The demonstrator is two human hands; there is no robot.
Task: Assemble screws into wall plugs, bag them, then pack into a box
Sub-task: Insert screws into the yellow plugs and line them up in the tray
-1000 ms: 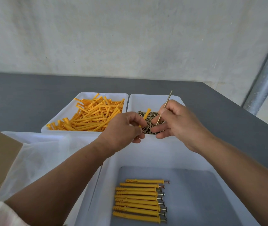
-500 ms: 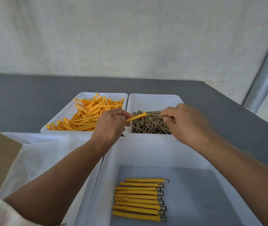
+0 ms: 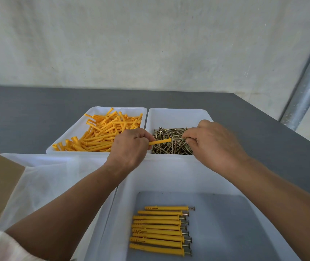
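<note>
At frame centre a yellow wall plug (image 3: 159,142) juts rightward from the left hand's (image 3: 131,147) curled fingers. The right hand (image 3: 212,144) pinches a screw (image 3: 178,138) just beside the plug's tip, above the screw tray (image 3: 176,114). Both sit on a grey table (image 3: 37,110) with a whitish wall (image 3: 150,44) behind.

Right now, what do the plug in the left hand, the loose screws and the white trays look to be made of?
The plug held by the left hand looks like moulded plastic: opaque orange-yellow, matte. The screws, one pinched by the right hand, look like metal with a yellowish plating, judging by brassy glints. The trays seem smooth white plastic with rounded rims.
</note>
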